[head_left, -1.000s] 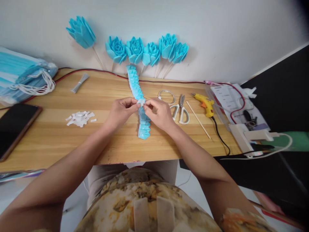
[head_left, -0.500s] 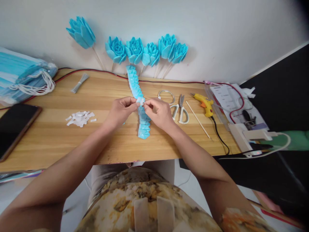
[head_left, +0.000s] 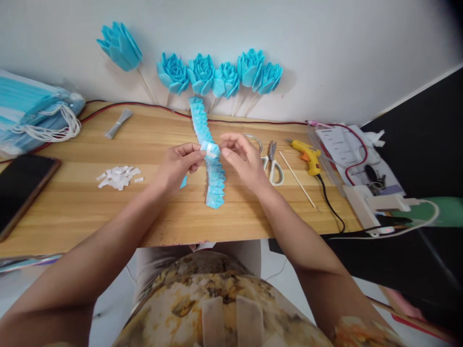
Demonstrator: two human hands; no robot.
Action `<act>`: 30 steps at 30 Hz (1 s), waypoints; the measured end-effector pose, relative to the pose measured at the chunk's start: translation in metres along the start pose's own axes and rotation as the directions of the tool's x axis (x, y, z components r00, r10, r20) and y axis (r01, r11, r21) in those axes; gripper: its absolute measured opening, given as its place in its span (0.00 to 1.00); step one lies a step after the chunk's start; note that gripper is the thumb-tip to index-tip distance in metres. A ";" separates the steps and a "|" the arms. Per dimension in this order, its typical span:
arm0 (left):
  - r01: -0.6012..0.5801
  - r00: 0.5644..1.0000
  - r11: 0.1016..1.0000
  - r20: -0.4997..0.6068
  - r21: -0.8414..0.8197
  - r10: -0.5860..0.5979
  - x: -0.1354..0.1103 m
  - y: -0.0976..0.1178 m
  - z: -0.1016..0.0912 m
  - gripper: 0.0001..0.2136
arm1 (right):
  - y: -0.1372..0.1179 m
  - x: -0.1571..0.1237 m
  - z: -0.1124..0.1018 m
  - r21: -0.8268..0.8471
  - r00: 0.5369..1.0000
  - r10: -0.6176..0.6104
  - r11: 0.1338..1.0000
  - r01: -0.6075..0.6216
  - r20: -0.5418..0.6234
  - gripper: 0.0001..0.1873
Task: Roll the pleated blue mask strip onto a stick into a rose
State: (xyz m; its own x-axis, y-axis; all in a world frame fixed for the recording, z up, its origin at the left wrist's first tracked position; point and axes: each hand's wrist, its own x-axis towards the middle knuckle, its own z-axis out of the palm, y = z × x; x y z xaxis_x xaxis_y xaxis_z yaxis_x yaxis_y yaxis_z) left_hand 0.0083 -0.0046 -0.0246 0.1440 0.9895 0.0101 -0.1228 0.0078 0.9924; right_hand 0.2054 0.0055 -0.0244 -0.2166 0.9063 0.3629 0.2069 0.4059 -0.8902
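Two hands over one long folded strip: left hand (head_left: 177, 164) pinches a small pale piece (head_left: 207, 147) between thumb and forefinger, fingertips closed on it, right at the upper-middle of the folded blue strip (head_left: 209, 149). Right hand (head_left: 243, 158) sits just beside the same spot on the other side, fingers loosely curled and apart, nothing held that I can see; whether its fingertips touch the strip I cannot tell. Left hand has the grip, right one is free

Strip's long axis runs away from the person, from near the table's front edge up toward the wall, slightly bowed; held point is about halfway along, so strip extends both toward and away from the pinch. Small blue scrap (head_left: 183, 181) peeks out under the left hand

Further out: scissors (head_left: 273, 163) and a wire ring (head_left: 253, 140) just right of the right hand, thin wooden stick (head_left: 297, 178), yellow glue gun (head_left: 306, 154) beyond. Left side: pile of white scraps (head_left: 118, 176), grey ties (head_left: 118, 123), phone (head_left: 21, 190), bag of masks (head_left: 34, 115). Blue paper flowers (head_left: 213, 77) lean on the wall at the far end of the strip. Wooden table (head_left: 108, 217) under all of it
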 end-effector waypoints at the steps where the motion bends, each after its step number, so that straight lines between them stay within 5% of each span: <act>1: 0.001 1.000 1.000 0.004 0.011 -0.001 -0.001 0.000 0.000 0.11 | 0.003 0.000 0.001 0.033 0.998 0.015 0.999 -0.017 0.056 0.17; 4: -0.006 1.000 0.998 0.021 0.065 0.005 -0.003 0.002 0.001 0.12 | 0.007 0.000 0.004 0.049 0.987 0.058 0.997 -0.066 0.152 0.22; 16: -0.028 0.997 0.985 0.073 0.172 0.016 -0.003 0.005 0.003 0.11 | 0.000 -0.004 0.006 -0.053 0.991 0.041 0.998 -0.035 0.129 0.18; 22: -0.021 0.998 0.988 0.059 0.155 0.012 -0.001 0.007 -0.001 0.12 | 0.005 -0.002 0.002 0.115 0.974 0.089 0.987 -0.115 0.207 0.21; 30: -0.015 1.000 0.985 0.015 0.171 0.013 -0.001 0.005 -0.002 0.08 | 0.000 0.000 0.003 0.022 0.979 0.153 0.987 -0.158 0.136 0.12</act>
State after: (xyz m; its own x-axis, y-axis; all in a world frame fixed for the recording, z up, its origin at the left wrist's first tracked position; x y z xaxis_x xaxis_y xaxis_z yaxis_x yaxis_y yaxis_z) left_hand 0.0058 -0.0056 -0.0203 0.1571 0.9873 0.0247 0.0451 -0.0322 0.9985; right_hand 0.2021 0.0052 -0.0249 -0.3104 0.9332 0.1813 0.2173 0.2553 -0.9421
